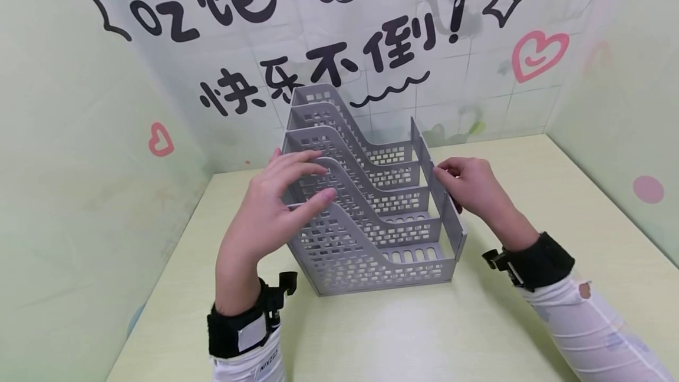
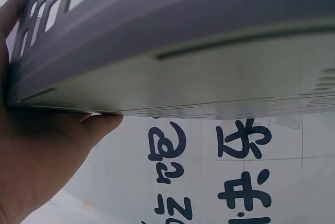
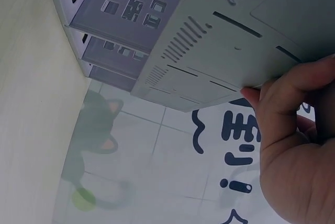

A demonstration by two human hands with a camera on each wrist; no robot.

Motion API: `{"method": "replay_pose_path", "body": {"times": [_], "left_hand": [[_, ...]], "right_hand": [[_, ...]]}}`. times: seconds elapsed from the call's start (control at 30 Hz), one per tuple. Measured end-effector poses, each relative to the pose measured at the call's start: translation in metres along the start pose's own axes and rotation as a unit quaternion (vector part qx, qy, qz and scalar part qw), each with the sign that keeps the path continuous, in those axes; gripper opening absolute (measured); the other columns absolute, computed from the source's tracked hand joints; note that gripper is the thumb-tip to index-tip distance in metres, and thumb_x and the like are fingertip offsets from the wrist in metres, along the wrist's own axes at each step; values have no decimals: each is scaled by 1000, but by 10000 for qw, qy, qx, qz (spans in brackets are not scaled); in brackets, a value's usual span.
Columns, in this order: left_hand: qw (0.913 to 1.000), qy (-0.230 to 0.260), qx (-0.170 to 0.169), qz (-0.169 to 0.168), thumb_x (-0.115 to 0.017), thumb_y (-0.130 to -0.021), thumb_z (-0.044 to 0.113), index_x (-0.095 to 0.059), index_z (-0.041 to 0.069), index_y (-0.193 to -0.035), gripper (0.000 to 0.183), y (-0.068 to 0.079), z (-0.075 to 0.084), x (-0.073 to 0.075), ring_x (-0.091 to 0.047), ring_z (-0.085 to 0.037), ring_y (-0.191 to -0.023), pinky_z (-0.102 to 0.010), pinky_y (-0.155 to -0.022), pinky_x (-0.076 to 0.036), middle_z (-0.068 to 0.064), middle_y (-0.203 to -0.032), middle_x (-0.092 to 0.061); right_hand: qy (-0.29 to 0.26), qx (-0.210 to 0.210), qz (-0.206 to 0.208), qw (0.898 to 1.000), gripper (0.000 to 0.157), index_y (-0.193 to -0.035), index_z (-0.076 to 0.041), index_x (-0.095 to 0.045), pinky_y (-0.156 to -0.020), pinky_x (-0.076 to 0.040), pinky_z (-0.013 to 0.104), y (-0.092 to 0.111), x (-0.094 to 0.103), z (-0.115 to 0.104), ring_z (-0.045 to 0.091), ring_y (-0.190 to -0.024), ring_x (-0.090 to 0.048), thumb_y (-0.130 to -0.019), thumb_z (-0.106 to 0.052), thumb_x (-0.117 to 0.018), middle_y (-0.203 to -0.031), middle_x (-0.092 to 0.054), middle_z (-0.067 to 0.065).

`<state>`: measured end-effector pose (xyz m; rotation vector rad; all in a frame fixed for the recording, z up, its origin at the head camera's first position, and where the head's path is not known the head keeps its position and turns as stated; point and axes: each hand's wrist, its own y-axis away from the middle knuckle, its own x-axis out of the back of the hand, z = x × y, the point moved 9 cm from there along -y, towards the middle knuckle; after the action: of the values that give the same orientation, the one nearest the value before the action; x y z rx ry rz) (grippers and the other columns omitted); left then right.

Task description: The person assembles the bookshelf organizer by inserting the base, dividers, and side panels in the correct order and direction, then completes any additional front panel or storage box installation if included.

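A grey plastic file rack (image 1: pixel 350 264) with several upright compartments stands on the table, its tall backs at the left and low fronts at the right. My left hand (image 1: pixel 270 205) holds its tall side, fingers over the top of the dividers and thumb by the nearest ones. In the left wrist view that hand (image 2: pixel 47 156) wraps the end of a smooth grey panel (image 2: pixel 209 77). My right hand (image 1: pixel 472 184) pinches the outer edge of the long front panel (image 1: pixel 451 223). The right wrist view shows slots and ribs on this panel (image 3: pixel 209 51), with the fingertips at its edge.
The pale wooden table (image 1: pixel 371 335) runs back to a white wall sheet (image 1: pixel 477 93) with large black characters. Pale green side walls (image 1: pixel 79 134) border it. Black straps (image 1: pixel 546 261) circle both wrists over white sleeves.
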<state>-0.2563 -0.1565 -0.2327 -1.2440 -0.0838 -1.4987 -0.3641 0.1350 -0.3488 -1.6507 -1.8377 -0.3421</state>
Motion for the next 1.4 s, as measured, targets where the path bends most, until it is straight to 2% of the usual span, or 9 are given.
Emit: {"method": "replay_pose_path", "body": {"times": [0.13,0.23,0.4,0.5,0.63,0.73,0.93,1.17,1.4], "left_hand": [[10000,-4,-18,0,-78,-95,25,-75,5,-122,35,-1,1,0,-58,-29,-144,-48,-138,-14,-12,-148,-67],[10000,-1,-29,9,-78,-94,25,-75,5,-122,34,-1,2,0,-58,-29,-144,-48,-138,-14,-12,-147,-67],[10000,3,-35,39,-78,-94,25,-76,5,-121,34,0,3,0,-59,-29,-144,-48,-138,-14,-13,-147,-67],[10000,-1,-50,44,-78,-94,25,-76,5,-121,34,-1,4,0,-59,-29,-144,-48,-138,-14,-13,-146,-67],[10000,-12,-77,20,-78,-94,25,-76,4,-121,33,-1,6,0,-58,-29,-144,-48,-138,-14,-14,-146,-67],[10000,-29,-87,-15,-77,-95,25,-76,4,-120,33,-2,7,1,-57,-29,-145,-49,-138,-12,-15,-147,-66],[9999,-50,-103,-97,-75,-96,26,-75,5,-122,34,-4,7,4,-55,-29,-147,-49,-139,-10,-12,-150,-64],[9999,21,-17,-124,-76,-96,25,-75,4,-124,35,-2,2,4,-54,-30,-148,-48,-139,-9,-13,-150,-64],[9999,64,23,-139,-77,-96,24,-75,5,-124,35,-1,-1,-1,-54,-30,-147,-48,-139,-10,-13,-150,-64]], "right_hand": [[168,-87,-143,9997,32,-117,4,-73,-46,-50,31,0,0,1,17,-43,-56,-109,-21,-55,-72,-70,10],[334,-233,-285,9988,35,-123,5,-69,-49,-52,32,1,-1,3,17,-48,-58,-110,-22,-52,-87,-73,18],[404,-463,-707,9956,55,-160,0,-40,-54,-55,33,0,-6,7,16,-57,-65,-114,-29,-45,-126,-69,31],[427,-466,-884,9941,60,-169,-8,-28,-56,-54,35,1,-8,8,18,-56,-64,-115,-30,-40,-100,-72,26],[486,-365,-957,9936,55,-168,-13,-33,-54,-52,36,3,-7,8,20,-49,-56,-116,-30,-38,-60,-47,4],[447,-297,-980,9937,55,-168,-12,-33,-54,-52,35,2,-8,5,18,-48,-55,-116,-29,-38,-58,-45,0],[417,-258,-987,9939,54,-167,-11,-33,-56,-53,34,-2,-9,2,16,-49,-58,-116,-26,-39,-66,-56,7],[264,-512,-1342,9893,55,-168,-10,-29,-52,-57,40,-1,-32,15,16,-46,-57,-115,-21,-38,-62,-53,9],[643,-277,-1010,9924,53,-164,1,-35,-51,-49,33,2,-41,21,14,-48,-49,-113,-14,-39,-62,-50,8]]}}
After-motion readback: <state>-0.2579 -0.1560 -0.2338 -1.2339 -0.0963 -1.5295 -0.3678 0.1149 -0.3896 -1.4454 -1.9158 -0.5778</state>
